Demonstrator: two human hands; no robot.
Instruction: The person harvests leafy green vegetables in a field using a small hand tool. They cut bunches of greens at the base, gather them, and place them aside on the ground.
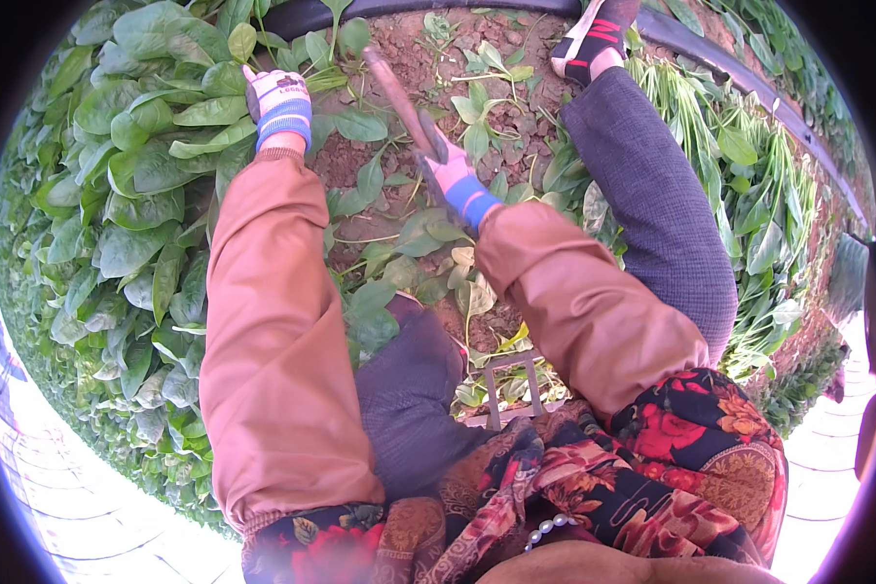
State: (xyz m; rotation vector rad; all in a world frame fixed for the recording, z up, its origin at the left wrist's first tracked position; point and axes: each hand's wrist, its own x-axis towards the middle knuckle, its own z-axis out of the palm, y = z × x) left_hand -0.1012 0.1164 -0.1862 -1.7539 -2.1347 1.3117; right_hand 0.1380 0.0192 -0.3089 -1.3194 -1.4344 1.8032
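Note:
My left hand (pixel 281 98), in a white and blue knit glove, is closed around leafy green plants that look like spinach (pixel 215 109). Stems (pixel 327 78) show on its right side, and its fingers are mostly hidden. In my right hand (pixel 444 166), also gloved, is a long, narrow, reddish-brown tool (pixel 396 91). It slants up and left over the soil, its far end near the stems. Blur hides whether that length is a handle or a rusty blade. Loose leaves and cut plants (pixel 493 80) lie on the brown soil (pixel 427 55) between and beyond my hands.
Dense standing greens (pixel 139 241) fill the left. Laid-down bunches of greens (pixel 763 197) line the right, stems upward in view. A black hose (pixel 409 7) curves along the far edge. My shoe (pixel 591 40) rests at upper right; a slatted metal frame (pixel 511 387) is beneath me.

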